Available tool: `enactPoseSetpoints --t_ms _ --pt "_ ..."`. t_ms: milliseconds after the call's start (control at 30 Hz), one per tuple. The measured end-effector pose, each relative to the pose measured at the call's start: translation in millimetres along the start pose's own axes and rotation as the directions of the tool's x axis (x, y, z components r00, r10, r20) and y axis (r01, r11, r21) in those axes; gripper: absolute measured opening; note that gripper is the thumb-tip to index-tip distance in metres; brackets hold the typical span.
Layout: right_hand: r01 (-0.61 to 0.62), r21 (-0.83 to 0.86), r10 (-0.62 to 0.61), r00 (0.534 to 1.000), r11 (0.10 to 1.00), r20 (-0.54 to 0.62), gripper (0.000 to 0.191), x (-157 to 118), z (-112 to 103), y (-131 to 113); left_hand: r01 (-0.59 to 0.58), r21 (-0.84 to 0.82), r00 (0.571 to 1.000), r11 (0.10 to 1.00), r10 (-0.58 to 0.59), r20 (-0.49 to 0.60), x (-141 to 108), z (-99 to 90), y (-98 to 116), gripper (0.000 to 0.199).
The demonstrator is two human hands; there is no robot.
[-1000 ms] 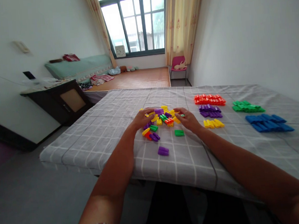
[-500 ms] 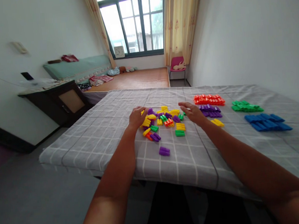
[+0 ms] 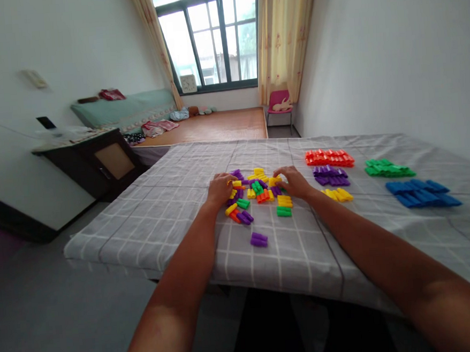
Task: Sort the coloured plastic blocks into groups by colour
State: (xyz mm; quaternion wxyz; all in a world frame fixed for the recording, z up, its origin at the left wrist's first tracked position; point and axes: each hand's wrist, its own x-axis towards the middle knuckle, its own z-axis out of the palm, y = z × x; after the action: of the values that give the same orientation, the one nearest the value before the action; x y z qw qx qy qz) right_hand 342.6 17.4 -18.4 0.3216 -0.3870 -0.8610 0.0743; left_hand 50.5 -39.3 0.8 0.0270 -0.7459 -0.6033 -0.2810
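A loose pile of small two-barrelled plastic toy pieces (image 3: 259,197) in yellow, purple, green and orange lies on the checked cloth between my hands. My left hand (image 3: 220,190) rests at the pile's left edge, its fingers curled on a yellow piece (image 3: 236,184). At the right edge, my right hand (image 3: 294,182) has its thumb and forefinger around another yellow piece (image 3: 274,182). Nearer to me lie a green piece (image 3: 284,211) and a lone purple piece (image 3: 259,239). My hands partly hide the pieces beneath them.
To the right lie groups sorted by colour: orange (image 3: 329,158), purple (image 3: 331,176), yellow (image 3: 338,194), green (image 3: 389,168) and blue (image 3: 422,193). Grey checked cloth (image 3: 142,225) covers the table. Beyond it stand a bed (image 3: 223,125), a dark cabinet (image 3: 113,160) and a pink chair (image 3: 279,100).
My right hand has moved left, from beside the pile onto a yellow piece. The left hand has shifted slightly right and its fingers have closed in. Another yellow piece now shows in the sorted yellow group.
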Motion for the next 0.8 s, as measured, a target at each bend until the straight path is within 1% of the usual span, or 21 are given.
enactPoseSetpoints --t_ms 67,133,200,233,300,333,367,400,467,533,600,700,800 --pt "0.000 0.091 0.004 0.999 0.996 -0.042 0.022 -4.2 -4.5 -1.9 0.009 -0.013 0.998 1.000 -0.010 -0.063 1.6 -1.3 0.3 0.032" --pt "-0.015 0.180 0.025 0.998 0.984 -0.054 0.024 -7.3 -8.2 -1.8 0.025 -0.026 0.992 0.999 -0.028 -0.120 2.5 -2.2 -1.7 0.032" --pt "-0.028 0.228 0.037 0.999 0.973 -0.037 0.025 -9.2 -11.2 2.0 0.056 -0.033 0.985 0.998 -0.061 -0.160 2.6 -2.3 -6.7 0.031" --pt "-0.035 0.230 0.039 0.999 0.973 -0.010 0.026 -10.0 -12.6 5.2 0.074 -0.035 0.982 0.997 -0.079 -0.170 2.5 -2.2 -10.0 0.031" --pt "-0.066 0.197 0.055 0.997 0.978 0.062 0.028 -11.3 -15.1 12.9 0.114 -0.036 0.977 0.993 -0.119 -0.180 2.1 -1.8 -16.9 0.032" --pt "-0.086 0.162 0.075 0.994 0.983 0.078 0.030 -11.8 -16.3 16.7 0.134 -0.035 0.974 0.990 -0.138 -0.181 1.9 -1.7 -20.0 0.032" --pt "-0.108 0.117 0.101 0.992 0.987 0.070 0.031 -12.3 -17.6 19.9 0.155 -0.033 0.971 0.987 -0.158 -0.181 1.9 -1.6 -22.6 0.032" --pt "-0.135 0.072 0.133 0.990 0.988 0.037 0.031 -12.8 -18.8 22.3 0.175 -0.032 0.967 0.984 -0.178 -0.182 1.9 -1.7 -24.8 0.033" --pt "-0.194 0.006 0.194 0.980 0.981 -0.050 0.026 -13.8 -20.5 23.8 0.210 -0.032 0.961 0.977 -0.212 -0.179 2.3 -1.7 -27.7 0.034" --pt "-0.222 -0.039 0.218 0.972 0.974 -0.084 0.022 -15.2 -20.6 20.9 0.241 -0.030 0.954 0.970 -0.243 -0.176 2.8 -1.4 -29.7 0.033" --pt "-0.211 -0.104 0.204 0.976 0.972 -0.080 0.033 -17.2 -19.1 14.6 0.259 -0.026 0.950 0.965 -0.260 -0.172 3.1 -0.6 -31.4 0.032" --pt "-0.155 -0.210 0.146 0.988 0.965 -0.059 0.048 -20.1 -16.0 3.0 0.261 -0.026 0.952 0.965 -0.262 -0.159 3.1 0.8 -33.5 0.032" --pt "-0.115 -0.222 0.117 0.993 0.968 -0.006 0.048 -21.4 -15.2 -5.9 0.281 -0.027 0.949 0.959 -0.282 -0.144 3.2 1.9 -35.2 0.033"
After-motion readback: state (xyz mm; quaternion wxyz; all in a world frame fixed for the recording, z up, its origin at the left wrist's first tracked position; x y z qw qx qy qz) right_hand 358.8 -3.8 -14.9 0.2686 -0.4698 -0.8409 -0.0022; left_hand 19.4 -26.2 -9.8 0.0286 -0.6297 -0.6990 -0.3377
